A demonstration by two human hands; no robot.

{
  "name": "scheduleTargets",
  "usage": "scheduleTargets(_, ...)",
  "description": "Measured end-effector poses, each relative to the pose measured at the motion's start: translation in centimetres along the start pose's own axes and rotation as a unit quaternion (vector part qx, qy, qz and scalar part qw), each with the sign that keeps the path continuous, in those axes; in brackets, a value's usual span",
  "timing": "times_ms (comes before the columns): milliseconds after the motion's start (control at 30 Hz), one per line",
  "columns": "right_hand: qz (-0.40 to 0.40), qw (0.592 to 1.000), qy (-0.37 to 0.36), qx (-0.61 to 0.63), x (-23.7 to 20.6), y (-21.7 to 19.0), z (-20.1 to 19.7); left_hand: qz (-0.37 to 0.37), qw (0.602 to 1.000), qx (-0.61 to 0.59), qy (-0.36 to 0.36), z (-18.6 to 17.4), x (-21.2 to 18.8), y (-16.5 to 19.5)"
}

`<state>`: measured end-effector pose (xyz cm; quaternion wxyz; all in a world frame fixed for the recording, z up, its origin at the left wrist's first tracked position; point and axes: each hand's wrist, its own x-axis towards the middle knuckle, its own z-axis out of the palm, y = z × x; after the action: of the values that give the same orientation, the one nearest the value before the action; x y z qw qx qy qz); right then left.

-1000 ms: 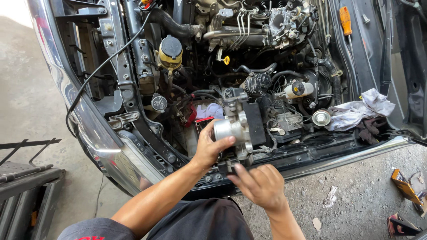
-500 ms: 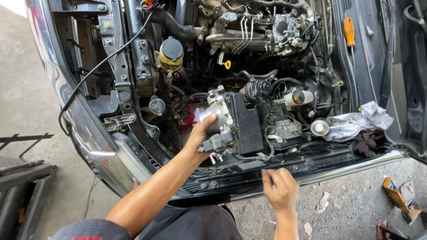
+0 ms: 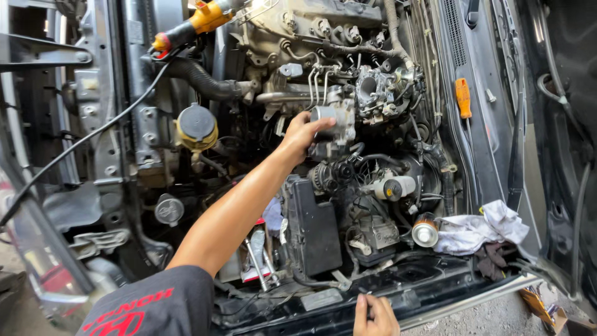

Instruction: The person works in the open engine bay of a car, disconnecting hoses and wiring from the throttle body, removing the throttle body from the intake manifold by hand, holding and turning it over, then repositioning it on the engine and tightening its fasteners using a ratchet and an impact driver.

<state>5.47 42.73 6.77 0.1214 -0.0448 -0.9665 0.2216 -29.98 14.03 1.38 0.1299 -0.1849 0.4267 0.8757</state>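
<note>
Left hand (image 3: 303, 134) reached deep into engine bay (image 3: 323, 56), fingers closed around grey metal throttle body (image 3: 336, 121) at upper centre of frame; right hand (image 3: 373, 316) at bottom centre, resting on front crossmember (image 3: 448, 289), fingers curled, grip unclear; white rag (image 3: 479, 230) lying at lower right.

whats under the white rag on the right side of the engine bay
Under the white rag a dark cloth sticks out at its lower edge, lying on the front frame. Whatever else lies beneath the rag is covered.
</note>
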Motion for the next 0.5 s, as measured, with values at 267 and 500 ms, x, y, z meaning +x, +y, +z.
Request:
scheduleTargets(267,0.010,0.999,-0.025,0.018,-1.1,6.3,1.9,-0.014,0.995,0.062,0.071,3.2,12.8,-1.5)
scheduleTargets(500,-0.010,0.998,-0.043,0.032,-0.7,6.8,1.8,-0.020,0.992,0.085,0.089,4.4,16.7,-2.4)
